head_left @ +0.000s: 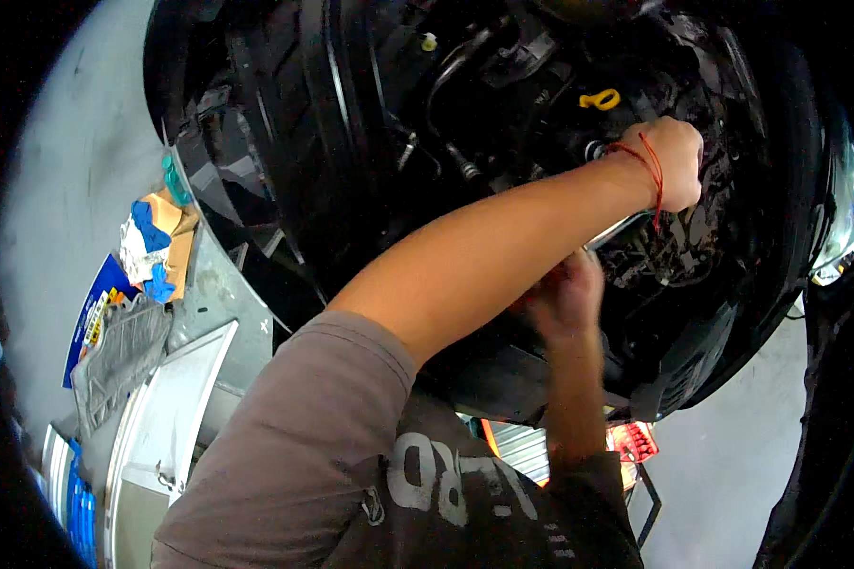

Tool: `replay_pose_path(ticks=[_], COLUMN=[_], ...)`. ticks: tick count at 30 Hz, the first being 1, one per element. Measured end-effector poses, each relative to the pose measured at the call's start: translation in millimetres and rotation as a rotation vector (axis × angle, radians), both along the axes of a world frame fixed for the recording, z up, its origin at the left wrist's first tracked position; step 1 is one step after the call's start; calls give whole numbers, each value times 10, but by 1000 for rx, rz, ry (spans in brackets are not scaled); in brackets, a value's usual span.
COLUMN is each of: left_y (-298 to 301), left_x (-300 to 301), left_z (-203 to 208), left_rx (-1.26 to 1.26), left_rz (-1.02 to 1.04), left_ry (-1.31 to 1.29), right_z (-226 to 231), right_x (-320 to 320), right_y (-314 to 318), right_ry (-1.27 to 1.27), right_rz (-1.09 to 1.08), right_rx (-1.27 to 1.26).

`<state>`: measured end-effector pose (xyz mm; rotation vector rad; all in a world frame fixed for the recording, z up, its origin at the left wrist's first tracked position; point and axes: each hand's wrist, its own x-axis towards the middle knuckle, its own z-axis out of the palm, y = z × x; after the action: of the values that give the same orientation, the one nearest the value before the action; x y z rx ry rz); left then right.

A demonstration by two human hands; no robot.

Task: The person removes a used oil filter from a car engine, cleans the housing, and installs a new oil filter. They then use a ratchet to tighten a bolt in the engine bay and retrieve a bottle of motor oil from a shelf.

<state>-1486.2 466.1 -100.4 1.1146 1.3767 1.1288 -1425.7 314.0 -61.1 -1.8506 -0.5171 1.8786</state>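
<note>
My left arm reaches across the engine bay, and its hand [669, 163], with a red string at the wrist, is closed in a fist. What lies inside that fist is hidden. Below it, a shiny metal bar [615, 230] slants down to the fingers of my right hand [574, 294]. Those fingers are curled at the bar's lower end, somewhat blurred. Just beyond my left hand, a yellow ring-shaped pull [600, 100] stands out among dark engine parts [674, 251].
Black bodywork [304, 95] surrounds the bay. To the left are a cardboard box [182, 237] with blue and white cloths, a grey plastic tray-like part [123, 356] and a white panel [176, 417]. A red tool holder [634, 441] sits low on the right.
</note>
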Motion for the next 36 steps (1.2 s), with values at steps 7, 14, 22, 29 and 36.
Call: replay_pose_path(ticks=[7, 14, 22, 29, 36], left_y=[-351, -594, -375, 61, -1142], left_x=[137, 207, 276, 8, -314], left_z=[28, 11, -175, -385, 261], left_rx=[77, 267, 239, 182, 342], left_rz=[327, 480, 305, -177, 289], left_ry=[-171, -158, -220, -146, 43], right_z=[506, 354, 360, 518, 638], right_x=[1086, 796, 697, 288, -5], right_y=[1395, 1765, 1118, 1185, 1786], right_ry=[-999, -1110, -589, -319, -1250], right_rz=[1125, 1543, 752, 626, 2056], right_rx=[661, 831, 281, -33, 547])
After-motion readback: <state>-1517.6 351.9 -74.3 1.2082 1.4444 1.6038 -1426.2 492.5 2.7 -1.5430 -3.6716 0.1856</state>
